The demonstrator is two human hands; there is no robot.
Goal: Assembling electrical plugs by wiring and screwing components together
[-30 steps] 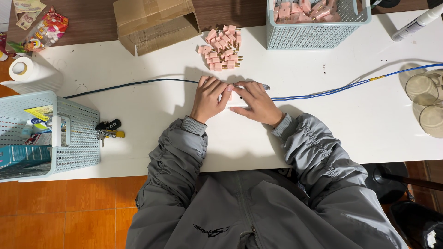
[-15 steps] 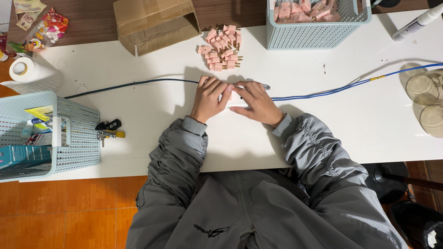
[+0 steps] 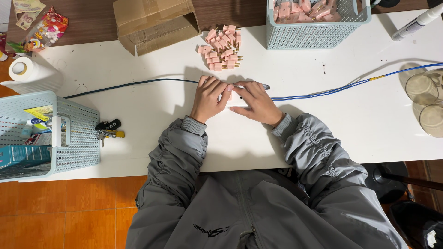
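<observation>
Blue cable [image 3: 332, 91] runs along the white table [image 3: 138, 138] from the right edge to the hands at the centre, where a dark cable [image 3: 129, 85] continues to the left. The left hand [image 3: 208, 98] lies palm-down over the junction, fingers extended and pressing on it. The right hand [image 3: 254, 102] lies just beside it, fingertips touching a small white part; whether it is gripped cannot be determined. A pile of pink plugs [image 3: 222, 47] lies just beyond the hands. A key bunch [image 3: 108, 129] lies near the left basket [image 3: 69, 143].
</observation>
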